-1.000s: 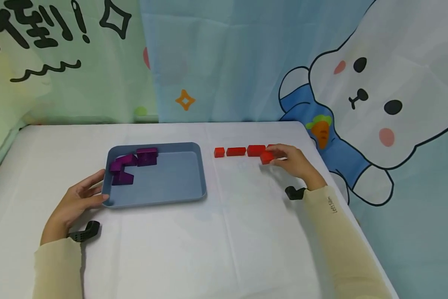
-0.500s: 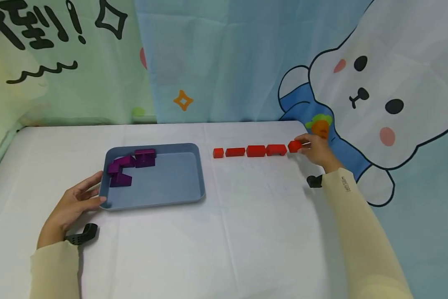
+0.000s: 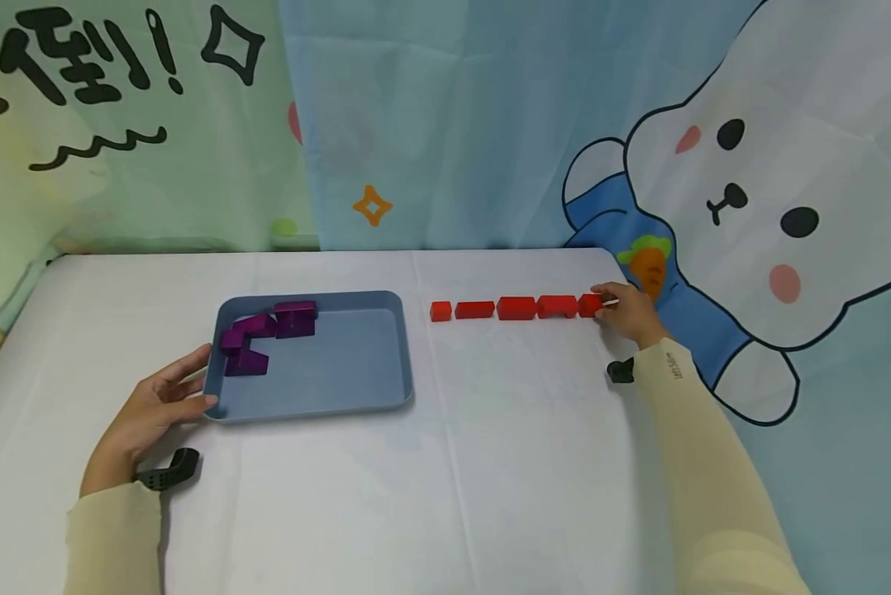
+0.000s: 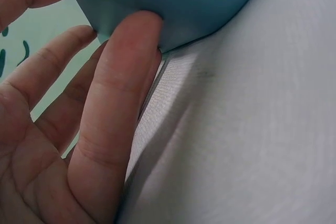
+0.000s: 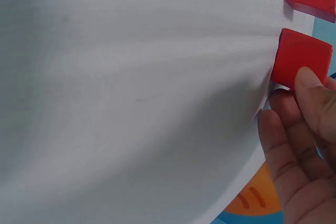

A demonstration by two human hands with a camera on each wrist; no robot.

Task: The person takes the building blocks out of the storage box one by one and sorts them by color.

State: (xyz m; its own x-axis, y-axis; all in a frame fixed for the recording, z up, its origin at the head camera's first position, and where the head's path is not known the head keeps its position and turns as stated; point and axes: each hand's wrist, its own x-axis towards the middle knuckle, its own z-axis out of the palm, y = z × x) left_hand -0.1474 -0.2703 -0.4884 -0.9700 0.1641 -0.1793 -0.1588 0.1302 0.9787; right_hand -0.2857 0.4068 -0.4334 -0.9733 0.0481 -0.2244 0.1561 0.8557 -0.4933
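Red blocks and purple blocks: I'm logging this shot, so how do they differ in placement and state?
The red blocks lie on the white tabletop; the purple blocks sit inside the tray. The red blocks form a single row, while the purple blocks make an uneven cluster at the tray's left end. The right hand pinches the rightmost red block; no hand touches the purple blocks. Both groups have differently shaped pieces.
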